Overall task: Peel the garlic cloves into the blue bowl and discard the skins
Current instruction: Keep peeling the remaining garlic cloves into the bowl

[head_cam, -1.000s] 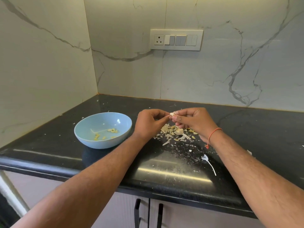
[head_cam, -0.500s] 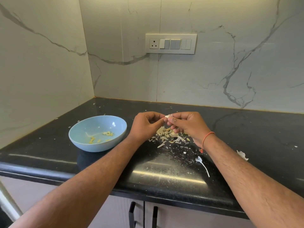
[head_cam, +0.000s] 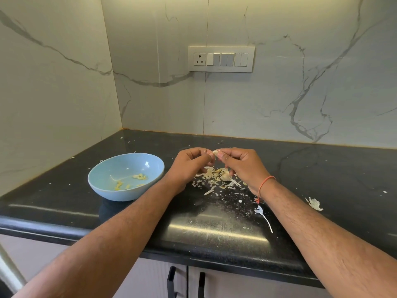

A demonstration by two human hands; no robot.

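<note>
We have a small garlic clove point(head_cam: 215, 152) pinched between both hands above the black countertop point(head_cam: 322, 168): left hand point(head_cam: 190, 166) with fingers curled and thumb and forefinger tips on the clove's left end, right hand point(head_cam: 242, 163) curled too, thumb and forefinger pinching the right end. Step in hand, as we judge it: stripping skin off this clove. To do it well we should hold the clove firm with one hand, catch a loose edge of skin with a nail of the other, and pull along the clove's length rather than across; light pressure only, since the clove is tiny and slippery once bare. Then we carry it to the blue bowl point(head_cam: 101, 186), at 9 o'clock from the hands and well apart from them, and drop it in. The bowl is smooth, glossy, shallow and round, and already holds a few pale yellow peeled cloves point(head_cam: 139, 177) plus a thin strand. Directly under the hands, at 6 o'clock, lies the skin pile point(head_cam: 211, 179): dry, papery, off-white flakes, and among them a rounded lump that may be the rest of the garlic head point(head_cam: 225, 175), though we cannot tell for sure. More flakes are scattered about, one larger scrap point(head_cam: 314, 203) at 4 o'clock and a white stem-like piece point(head_cam: 263, 216) at 5 o'clock. Countertop is polished, speckled, reflective. Skins not yet discarded.
</note>
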